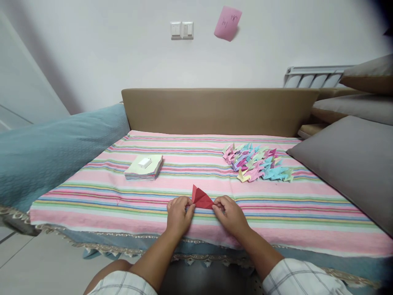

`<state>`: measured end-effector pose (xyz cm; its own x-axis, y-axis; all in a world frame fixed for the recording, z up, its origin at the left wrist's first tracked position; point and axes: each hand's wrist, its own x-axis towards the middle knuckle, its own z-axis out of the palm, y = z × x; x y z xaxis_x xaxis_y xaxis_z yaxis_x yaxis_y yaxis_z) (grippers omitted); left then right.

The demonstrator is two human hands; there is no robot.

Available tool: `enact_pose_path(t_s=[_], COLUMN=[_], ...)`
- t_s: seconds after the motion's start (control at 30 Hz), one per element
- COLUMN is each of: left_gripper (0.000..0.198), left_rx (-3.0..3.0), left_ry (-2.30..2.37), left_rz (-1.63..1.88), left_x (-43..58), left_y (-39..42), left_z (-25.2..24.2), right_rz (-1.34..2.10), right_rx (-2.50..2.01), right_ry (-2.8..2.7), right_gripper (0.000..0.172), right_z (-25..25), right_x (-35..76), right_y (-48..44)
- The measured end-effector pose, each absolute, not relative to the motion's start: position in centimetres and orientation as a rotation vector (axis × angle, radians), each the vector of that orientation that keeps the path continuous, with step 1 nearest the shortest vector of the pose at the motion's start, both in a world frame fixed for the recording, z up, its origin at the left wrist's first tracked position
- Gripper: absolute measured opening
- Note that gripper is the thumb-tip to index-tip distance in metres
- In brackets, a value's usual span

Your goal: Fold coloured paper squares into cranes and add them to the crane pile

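A red sheet of folding paper (203,199), folded into a rough triangle, is held between my two hands just above the striped cloth. My left hand (180,213) pinches its left corner between thumb and fingers. At the opposite corner, the thumb and forefinger of my right hand (229,214) are closed on the paper. One point of the sheet stands up near my left fingertips. Beyond my right hand lies a cluster of folded paper cranes (254,164) in pink, blue, green, purple and yellow.
A stack of square paper (144,174) with a small white box (145,163) on top sits at left on the striped cloth (190,157). Grey cushions (346,164) are at right, a blue-covered armrest (61,151) at left. A brown backrest (215,111) runs along the wall.
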<state>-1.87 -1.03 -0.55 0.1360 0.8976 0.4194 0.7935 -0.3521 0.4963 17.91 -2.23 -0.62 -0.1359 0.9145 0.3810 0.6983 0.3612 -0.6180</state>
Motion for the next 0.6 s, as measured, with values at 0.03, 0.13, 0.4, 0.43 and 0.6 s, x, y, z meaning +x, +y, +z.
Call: enact_pose_path(t_s=[0.03, 0.13, 0.4, 0.43, 0.6], left_gripper=[0.01, 0.009, 0.008, 0.009, 0.009], left_rx=[2.25, 2.32, 2.316, 2.31, 2.356], left_ry=[1.664, 1.557, 1.374, 1.363, 1.27], left_rz=[1.043, 1.105, 1.185, 1.193, 1.226], left_x=[-1.9, -1.7, -1.4, -1.4, -1.6], left_y=[-1.0, -1.1, -1.3, -1.3, -1.3], left_z=[-0.7, -1.1, -2.4, -2.5, -2.3], right_rz=[0.409, 0.451, 0.823, 0.91, 1.092], right_rx=[-1.44, -1.522, -1.532, -1.489, -1.355], right_ry=[-1.869, -1.803, -1.682, -1.636, -1.435], right_gripper=[0.013, 0.015, 0.043, 0.044, 0.042], right_z=[-0.5, -0.4, -0.6, -0.7, -0.8], right_x=[18.0, 18.3, 19.0, 19.0, 18.8], right_y=[-2.2, -2.1, -1.7, -1.6, -1.3])
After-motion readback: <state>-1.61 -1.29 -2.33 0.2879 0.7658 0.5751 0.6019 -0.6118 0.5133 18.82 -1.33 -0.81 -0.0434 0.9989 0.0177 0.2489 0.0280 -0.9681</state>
